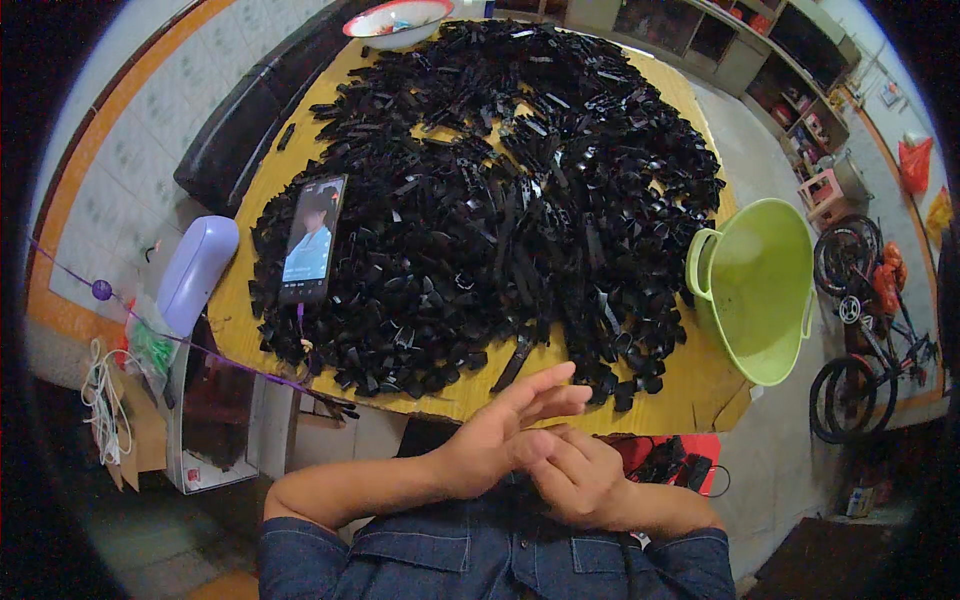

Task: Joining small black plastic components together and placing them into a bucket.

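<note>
My hands meet just in front of the table's near edge. My left hand (503,430) has its fingers stretched out toward the right, slightly apart. Against its palm and thumb side presses my right hand (578,475), its fingers curled in. Whatever the right fingers may hold is hidden. Beyond them a large heap of small black plastic-looking pieces (430,250) covers most of the yellow tabletop (455,403). One longer black strip (514,362) lies close to my left fingertips.
On the heap's left rests a phone (314,240) with a lit screen and purple cable. A green basin with handles (765,290) stands tilted at the right edge. At the far left corner is a red-rimmed bowl (398,40); a lilac case (197,275) sits beside the table. Bicycles (860,330) stand right.
</note>
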### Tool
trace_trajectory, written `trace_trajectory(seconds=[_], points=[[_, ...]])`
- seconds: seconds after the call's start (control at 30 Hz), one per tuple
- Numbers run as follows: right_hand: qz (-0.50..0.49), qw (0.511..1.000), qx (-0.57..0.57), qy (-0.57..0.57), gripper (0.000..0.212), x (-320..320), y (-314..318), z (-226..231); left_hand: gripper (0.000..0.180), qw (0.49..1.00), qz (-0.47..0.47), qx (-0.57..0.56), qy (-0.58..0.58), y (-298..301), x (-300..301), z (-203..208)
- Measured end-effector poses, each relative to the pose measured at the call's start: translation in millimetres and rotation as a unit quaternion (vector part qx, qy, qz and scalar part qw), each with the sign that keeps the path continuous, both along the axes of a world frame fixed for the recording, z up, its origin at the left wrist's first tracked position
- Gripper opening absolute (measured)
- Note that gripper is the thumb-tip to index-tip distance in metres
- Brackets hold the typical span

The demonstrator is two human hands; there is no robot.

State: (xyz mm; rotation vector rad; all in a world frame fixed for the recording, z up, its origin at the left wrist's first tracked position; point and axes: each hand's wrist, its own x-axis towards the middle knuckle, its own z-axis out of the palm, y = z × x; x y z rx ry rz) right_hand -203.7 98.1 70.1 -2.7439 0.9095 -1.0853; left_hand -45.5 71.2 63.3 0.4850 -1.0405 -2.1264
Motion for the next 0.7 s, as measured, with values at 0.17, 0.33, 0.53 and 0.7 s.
trace_trajectory(seconds=[0.17, 0.33, 0.53, 0.7], points=[[-0.014, 1.0, 0.01, 0.026, 0.031, -6, 12, 2, 0.09, 0.998, -0.06, -0.017, 0.006, 2, -12, 5], [-0.161, 0.956, 0.219, 0.108, 0.052, -32, -7, 23, 0.047, 0.868, 0.217, -0.361, -0.262, -30, 1, -19], [-0.248, 0.945, 0.171, -0.13, 0.039, -48, -18, 17, 0.012, 0.571, 0.204, -0.615, -0.504, -28, -5, -17], [-0.192, 0.957, 0.215, -0.006, 0.033, -14, -22, 3, 0.013, 0.645, 0.242, -0.575, -0.441, -43, 22, -1]])
